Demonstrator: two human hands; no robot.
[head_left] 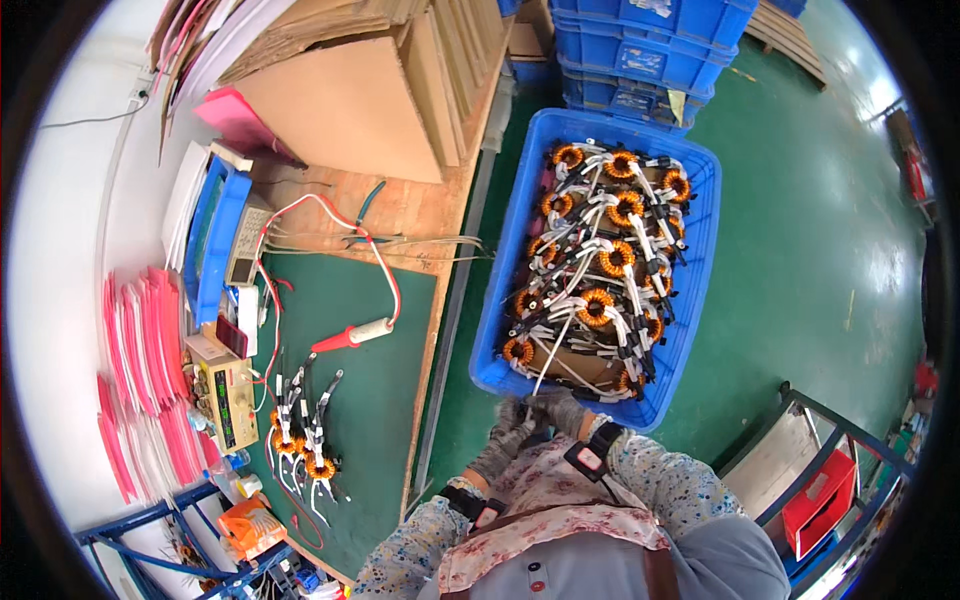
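My left hand (505,440) and my right hand (560,412), both in grey gloves, meet just below the near edge of a blue crate (482,345). Their fingers are closed. A white wire lead (550,355) runs from the coils down to my right fingers, which grip its end. What my left fingers pinch, right beside it, is too small to make out. Inside the crate lie several ring-shaped copper coils (595,308) with white leads and black sleeved ends, layered over brown cardboard.
On the left, a workbench with a green mat (375,420) bears several coils (318,466), a red-and-white probe (355,335) and a yellow meter (230,400). Cardboard sheets (340,105) lean at its back. Stacked blue crates (640,60) stand behind; a metal rack (840,430) is right.
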